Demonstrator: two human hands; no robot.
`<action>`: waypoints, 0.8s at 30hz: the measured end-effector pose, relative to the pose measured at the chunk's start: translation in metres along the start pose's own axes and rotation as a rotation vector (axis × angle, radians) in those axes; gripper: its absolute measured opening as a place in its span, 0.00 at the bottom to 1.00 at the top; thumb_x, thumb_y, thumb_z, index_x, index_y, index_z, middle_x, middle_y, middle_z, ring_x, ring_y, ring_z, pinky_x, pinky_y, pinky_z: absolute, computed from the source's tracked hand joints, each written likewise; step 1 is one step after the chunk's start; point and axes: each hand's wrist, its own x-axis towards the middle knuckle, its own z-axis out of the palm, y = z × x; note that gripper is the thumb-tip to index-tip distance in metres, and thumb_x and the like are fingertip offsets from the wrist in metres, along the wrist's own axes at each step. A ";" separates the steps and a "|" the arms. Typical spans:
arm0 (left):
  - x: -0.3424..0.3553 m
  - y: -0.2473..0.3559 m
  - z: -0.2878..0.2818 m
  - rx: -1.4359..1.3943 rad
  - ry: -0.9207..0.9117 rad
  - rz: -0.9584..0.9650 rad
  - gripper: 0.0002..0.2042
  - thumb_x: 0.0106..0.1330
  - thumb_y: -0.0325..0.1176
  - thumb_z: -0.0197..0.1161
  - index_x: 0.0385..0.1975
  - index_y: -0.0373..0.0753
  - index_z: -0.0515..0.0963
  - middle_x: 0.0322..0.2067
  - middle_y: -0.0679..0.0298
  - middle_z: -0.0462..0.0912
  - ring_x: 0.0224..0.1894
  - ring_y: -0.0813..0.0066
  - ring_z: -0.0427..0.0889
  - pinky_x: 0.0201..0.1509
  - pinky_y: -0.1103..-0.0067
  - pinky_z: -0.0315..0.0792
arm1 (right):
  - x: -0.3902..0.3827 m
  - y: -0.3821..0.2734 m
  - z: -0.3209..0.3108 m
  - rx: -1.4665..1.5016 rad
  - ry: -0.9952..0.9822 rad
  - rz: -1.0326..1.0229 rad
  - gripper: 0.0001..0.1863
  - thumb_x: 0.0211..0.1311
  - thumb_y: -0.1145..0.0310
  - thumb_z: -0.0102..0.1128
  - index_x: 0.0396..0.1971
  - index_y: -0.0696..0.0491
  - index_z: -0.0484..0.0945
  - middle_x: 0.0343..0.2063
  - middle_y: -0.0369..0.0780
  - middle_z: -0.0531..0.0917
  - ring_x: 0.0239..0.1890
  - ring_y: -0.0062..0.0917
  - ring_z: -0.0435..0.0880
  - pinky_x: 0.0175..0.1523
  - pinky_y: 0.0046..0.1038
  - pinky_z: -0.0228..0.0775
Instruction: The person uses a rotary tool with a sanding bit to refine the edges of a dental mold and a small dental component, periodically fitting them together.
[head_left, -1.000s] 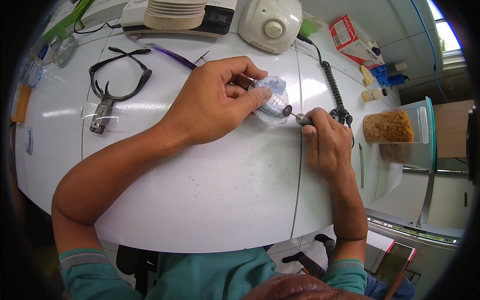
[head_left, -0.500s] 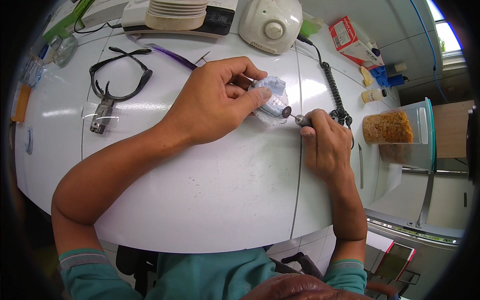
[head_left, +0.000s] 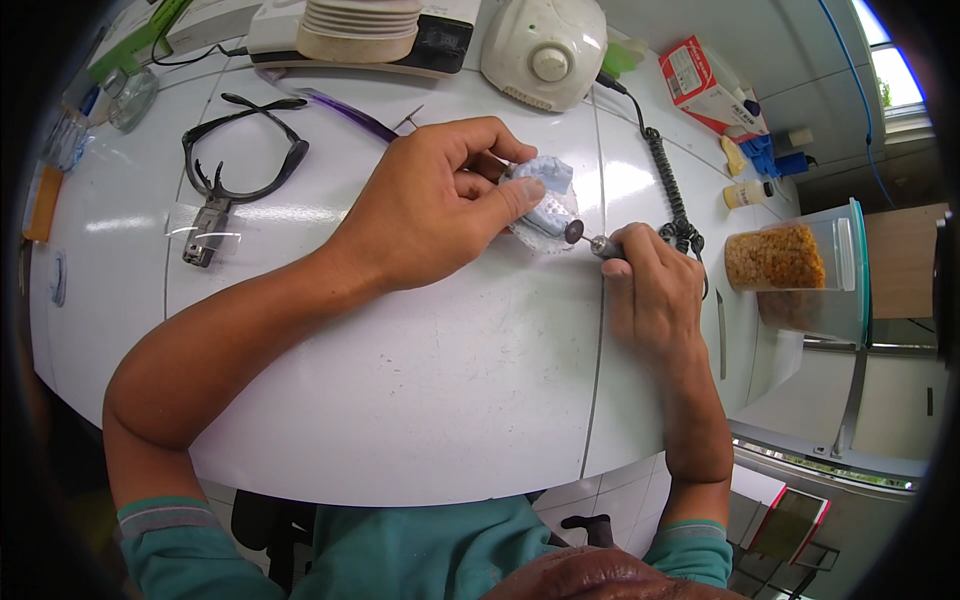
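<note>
My left hand (head_left: 445,195) is closed on a pale blue and white plaster dental model (head_left: 548,208), with thumb and fingers pinching its left side. In my right hand (head_left: 655,275) is a grey rotary handpiece (head_left: 606,247), gripped like a pen. Its thin shaft ends in a small dark cutting disc (head_left: 574,232), right at the model's right edge. Whether disc and plaster touch I cannot tell. My palm and fingers hide part of the model, and most of the handpiece is inside my right hand.
A white control box (head_left: 545,55) with a dial stands behind the model, a coiled black cord (head_left: 665,180) running right of it. Black-framed magnifier glasses (head_left: 245,150) and a purple-handled tool (head_left: 350,112) lie left. Tubs of orange granules (head_left: 775,255) stand right, near a slim metal tool (head_left: 721,335).
The cutting disc has shifted slightly down along the model's right edge, with my right hand moving a little. My left hand keeps its hold on the model.
</note>
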 end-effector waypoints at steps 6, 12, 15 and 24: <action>0.000 0.000 -0.001 -0.025 0.003 -0.020 0.14 0.80 0.27 0.68 0.59 0.26 0.80 0.48 0.57 0.87 0.47 0.80 0.91 0.53 0.82 0.86 | -0.002 0.002 -0.001 0.052 0.025 0.040 0.22 0.88 0.53 0.54 0.36 0.56 0.77 0.25 0.43 0.80 0.21 0.41 0.80 0.28 0.38 0.71; 0.001 0.002 -0.002 -0.132 -0.033 0.004 0.14 0.80 0.29 0.67 0.60 0.34 0.85 0.58 0.51 0.85 0.49 0.78 0.90 0.54 0.80 0.85 | -0.004 0.006 -0.006 0.085 0.113 0.106 0.21 0.89 0.54 0.52 0.37 0.57 0.78 0.27 0.44 0.82 0.23 0.45 0.81 0.30 0.39 0.72; 0.001 -0.001 -0.005 -0.160 -0.051 0.031 0.11 0.81 0.31 0.65 0.56 0.35 0.88 0.66 0.44 0.81 0.50 0.74 0.90 0.56 0.79 0.85 | -0.004 0.008 -0.009 0.108 0.153 0.110 0.22 0.89 0.54 0.52 0.37 0.57 0.78 0.27 0.44 0.82 0.23 0.45 0.81 0.30 0.39 0.71; 0.002 0.000 -0.006 -0.191 -0.063 0.028 0.10 0.82 0.31 0.63 0.50 0.33 0.87 0.68 0.39 0.81 0.57 0.71 0.88 0.60 0.77 0.84 | -0.003 0.005 -0.008 0.137 0.149 0.106 0.21 0.89 0.55 0.53 0.37 0.57 0.78 0.26 0.45 0.82 0.23 0.45 0.81 0.30 0.39 0.72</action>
